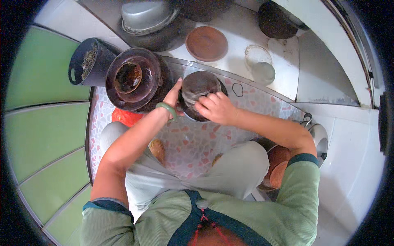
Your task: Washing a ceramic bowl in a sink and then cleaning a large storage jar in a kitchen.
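Observation:
A dark round pot (pixel 201 82), its sides streaked grey, sits in a dark basin (pixel 223 87) low over the patterned floor. At its left side is my left hand (pixel 174 97), with a green bangle at the wrist; the fingers reach along the rim, partly hidden. My right hand (pixel 214 106) has curled fingers against the pot's near right side. Whether it holds a cloth or scrubber there cannot be seen. To the left, a brown dish (pixel 128 77) with dark, wet residue rests in a wide dark glazed bowl (pixel 151 89).
A black bin (pixel 101 69) with scraps leans at the left, beside green cabinet doors (pixel 46 127). On the white ledge lie a clay lid (pixel 206 43), a metal basin (pixel 147 15) and a glass (pixel 263 73). A red bag (pixel 123 117) and a rubber band (pixel 237 89) lie on the floor.

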`<move>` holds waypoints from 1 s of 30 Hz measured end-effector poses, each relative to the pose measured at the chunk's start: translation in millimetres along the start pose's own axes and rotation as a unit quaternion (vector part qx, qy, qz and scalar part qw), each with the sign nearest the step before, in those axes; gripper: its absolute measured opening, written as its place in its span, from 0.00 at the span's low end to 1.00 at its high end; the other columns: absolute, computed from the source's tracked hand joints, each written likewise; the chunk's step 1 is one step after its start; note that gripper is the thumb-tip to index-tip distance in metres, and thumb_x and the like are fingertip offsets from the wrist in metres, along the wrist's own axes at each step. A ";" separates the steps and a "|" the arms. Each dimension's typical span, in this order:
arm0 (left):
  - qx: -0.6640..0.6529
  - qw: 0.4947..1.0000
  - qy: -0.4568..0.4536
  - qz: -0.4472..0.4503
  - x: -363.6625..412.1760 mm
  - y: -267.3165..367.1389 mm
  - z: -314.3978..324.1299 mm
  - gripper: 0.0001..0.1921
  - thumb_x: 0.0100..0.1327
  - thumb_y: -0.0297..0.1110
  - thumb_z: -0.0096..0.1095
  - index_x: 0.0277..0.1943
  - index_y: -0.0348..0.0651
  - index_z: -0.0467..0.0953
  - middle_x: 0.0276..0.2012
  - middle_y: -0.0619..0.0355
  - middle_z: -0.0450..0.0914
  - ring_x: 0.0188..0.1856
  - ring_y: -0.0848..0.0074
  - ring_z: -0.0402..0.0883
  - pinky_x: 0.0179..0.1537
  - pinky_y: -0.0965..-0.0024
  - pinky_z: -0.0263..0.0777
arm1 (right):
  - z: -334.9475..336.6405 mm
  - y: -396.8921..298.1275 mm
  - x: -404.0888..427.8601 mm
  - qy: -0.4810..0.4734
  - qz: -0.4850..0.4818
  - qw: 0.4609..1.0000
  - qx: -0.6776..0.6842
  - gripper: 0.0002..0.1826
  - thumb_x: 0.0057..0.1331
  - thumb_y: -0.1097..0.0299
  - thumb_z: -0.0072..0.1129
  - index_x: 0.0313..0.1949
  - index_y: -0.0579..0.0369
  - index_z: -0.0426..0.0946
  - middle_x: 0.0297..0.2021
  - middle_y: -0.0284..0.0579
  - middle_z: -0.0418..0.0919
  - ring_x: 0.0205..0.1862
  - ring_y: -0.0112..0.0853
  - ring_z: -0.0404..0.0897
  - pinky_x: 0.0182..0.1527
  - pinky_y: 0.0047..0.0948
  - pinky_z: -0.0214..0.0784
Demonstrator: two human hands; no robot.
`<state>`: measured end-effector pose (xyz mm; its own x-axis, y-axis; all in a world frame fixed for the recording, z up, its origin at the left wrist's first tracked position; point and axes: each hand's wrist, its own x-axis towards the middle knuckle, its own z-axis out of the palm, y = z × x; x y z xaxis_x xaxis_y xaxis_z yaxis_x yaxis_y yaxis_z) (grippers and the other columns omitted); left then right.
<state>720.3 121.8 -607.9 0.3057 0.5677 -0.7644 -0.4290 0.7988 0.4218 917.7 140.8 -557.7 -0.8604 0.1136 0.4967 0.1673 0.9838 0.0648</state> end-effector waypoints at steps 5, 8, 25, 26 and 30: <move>0.066 0.997 0.038 0.009 -14.8 1.8 18.9 0.30 0.50 0.63 0.47 0.52 0.54 0.65 0.49 0.59 0.70 0.47 0.68 0.69 0.39 0.53 0.64 | 10.2 1.6 -20.1 -0.022 0.012 1.000 -0.009 0.16 0.47 0.64 0.48 0.38 0.50 0.70 0.34 0.36 0.69 0.33 0.28 0.66 0.32 0.28 0.56; 0.135 0.980 0.147 0.025 -14.1 0.1 19.0 0.31 0.46 0.54 0.56 0.52 0.52 0.61 0.48 0.60 0.69 0.47 0.68 0.68 0.39 0.53 0.62 | 19.6 -9.8 -34.5 -0.021 0.013 1.000 0.019 0.16 0.46 0.65 0.49 0.38 0.51 0.70 0.33 0.36 0.69 0.32 0.29 0.66 0.31 0.28 0.57; 0.203 0.964 0.161 0.063 -14.4 -3.4 18.9 0.51 0.38 0.39 0.72 0.62 0.43 0.42 0.52 0.53 0.66 0.50 0.64 0.67 0.36 0.56 0.65 | 35.5 40.7 -42.7 -0.077 0.469 0.847 0.239 0.32 0.45 0.52 0.62 0.47 0.56 0.67 0.42 0.54 0.69 0.46 0.45 0.67 0.50 0.38 0.59; 0.185 0.969 0.151 0.062 -16.1 -1.6 22.9 0.52 0.39 0.37 0.72 0.63 0.47 0.40 0.53 0.54 0.65 0.52 0.64 0.66 0.39 0.51 0.64 | 38.3 43.5 -44.4 -0.078 0.468 0.848 0.239 0.32 0.45 0.52 0.62 0.47 0.56 0.67 0.42 0.54 0.69 0.46 0.45 0.67 0.50 0.38 0.59; 0.174 0.956 0.184 0.150 12.0 -31.9 -20.3 0.48 0.39 0.35 0.72 0.61 0.41 0.46 0.51 0.53 0.67 0.50 0.63 0.68 0.44 0.53 0.64 | 29.0 50.8 -7.9 -0.166 0.558 0.699 0.415 0.42 0.46 0.54 0.64 0.55 0.60 0.55 0.47 0.53 0.67 0.50 0.38 0.66 0.49 0.34 0.59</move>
<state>720.3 99.1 -640.4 -0.1338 0.7239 -0.6768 -0.1229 0.6656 0.7361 919.1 193.9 -583.5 -0.5045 0.7651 -0.4000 0.6056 -0.0166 -0.7956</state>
